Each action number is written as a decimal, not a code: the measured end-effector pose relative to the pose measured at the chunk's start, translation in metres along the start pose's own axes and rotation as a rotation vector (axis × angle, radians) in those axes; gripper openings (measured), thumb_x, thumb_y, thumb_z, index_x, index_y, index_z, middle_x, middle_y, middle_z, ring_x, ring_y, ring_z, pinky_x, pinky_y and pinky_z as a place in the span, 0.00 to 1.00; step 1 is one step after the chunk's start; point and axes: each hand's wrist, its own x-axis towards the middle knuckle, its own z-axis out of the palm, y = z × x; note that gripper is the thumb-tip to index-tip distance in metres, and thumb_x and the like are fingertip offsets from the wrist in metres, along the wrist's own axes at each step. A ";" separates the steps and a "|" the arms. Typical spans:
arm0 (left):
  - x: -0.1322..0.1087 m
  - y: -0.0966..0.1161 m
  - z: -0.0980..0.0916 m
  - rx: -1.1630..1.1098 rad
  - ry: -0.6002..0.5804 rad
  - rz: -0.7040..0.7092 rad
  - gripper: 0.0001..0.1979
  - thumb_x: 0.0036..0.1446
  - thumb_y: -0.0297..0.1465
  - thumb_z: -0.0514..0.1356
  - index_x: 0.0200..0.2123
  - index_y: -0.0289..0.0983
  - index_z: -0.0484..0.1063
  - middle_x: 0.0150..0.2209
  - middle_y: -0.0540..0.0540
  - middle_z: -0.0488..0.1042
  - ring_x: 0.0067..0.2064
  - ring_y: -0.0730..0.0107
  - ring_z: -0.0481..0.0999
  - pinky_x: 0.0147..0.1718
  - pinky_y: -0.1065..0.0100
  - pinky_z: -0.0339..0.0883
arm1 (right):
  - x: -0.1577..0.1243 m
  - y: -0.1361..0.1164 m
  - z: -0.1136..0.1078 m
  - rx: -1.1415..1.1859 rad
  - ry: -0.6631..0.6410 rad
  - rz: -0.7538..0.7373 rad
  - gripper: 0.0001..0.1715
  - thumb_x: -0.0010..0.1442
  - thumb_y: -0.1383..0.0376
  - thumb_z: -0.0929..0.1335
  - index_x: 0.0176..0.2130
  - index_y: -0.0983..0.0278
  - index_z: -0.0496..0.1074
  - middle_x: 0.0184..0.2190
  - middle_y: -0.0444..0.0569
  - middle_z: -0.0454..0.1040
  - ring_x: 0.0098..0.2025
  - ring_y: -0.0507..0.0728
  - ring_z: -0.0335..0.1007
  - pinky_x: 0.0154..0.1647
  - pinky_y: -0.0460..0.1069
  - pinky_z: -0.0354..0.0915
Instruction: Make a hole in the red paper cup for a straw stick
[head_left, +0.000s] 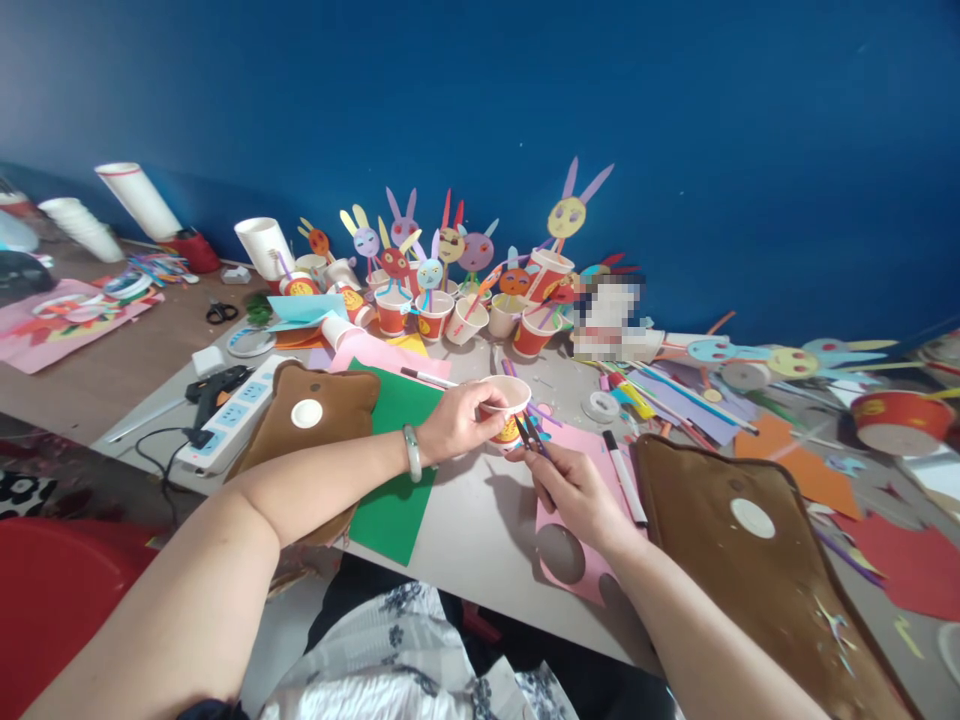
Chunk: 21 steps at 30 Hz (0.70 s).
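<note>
My left hand (pixel 459 420) is closed around a small red and white paper cup (pixel 507 404), tilted over the grey table. My right hand (pixel 574 490) grips small dark scissors (pixel 532 434) whose tips touch the cup's side. Under my right hand lies a pink paper sheet (pixel 581 555) with round holes cut out. A green paper sheet (pixel 396 470) lies under my left wrist, which wears a pale bangle (pixel 412 452).
Many cups with paper rabbit faces (pixel 450 280) stand at the back by the blue wall. Brown pads (pixel 757 560) (pixel 315 415) lie on both sides. A marker (pixel 624 475), glue gun (pixel 217 385), power strip (pixel 236 410), tape roll (pixel 601 405) and paper scraps (pixel 810 465) litter the table.
</note>
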 end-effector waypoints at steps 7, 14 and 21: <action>-0.001 0.001 0.001 0.000 -0.009 -0.001 0.06 0.55 0.32 0.60 0.33 0.35 0.72 0.35 0.45 0.77 0.34 0.71 0.76 0.35 0.70 0.70 | 0.000 0.001 -0.002 -0.014 -0.012 0.004 0.24 0.60 0.51 0.62 0.38 0.67 0.74 0.12 0.38 0.58 0.16 0.49 0.51 0.20 0.46 0.49; -0.002 0.002 0.001 -0.011 -0.019 -0.041 0.07 0.57 0.34 0.60 0.34 0.35 0.72 0.35 0.46 0.77 0.35 0.70 0.76 0.36 0.69 0.70 | -0.001 0.000 -0.003 -0.004 -0.029 0.026 0.19 0.61 0.52 0.63 0.34 0.65 0.71 0.12 0.38 0.58 0.17 0.50 0.52 0.21 0.47 0.50; -0.002 0.004 -0.001 -0.006 -0.029 -0.050 0.07 0.57 0.33 0.61 0.34 0.35 0.71 0.34 0.46 0.77 0.35 0.70 0.76 0.37 0.68 0.71 | -0.001 0.003 -0.002 -0.039 -0.009 -0.007 0.18 0.62 0.52 0.63 0.30 0.63 0.68 0.14 0.38 0.59 0.18 0.50 0.53 0.21 0.47 0.50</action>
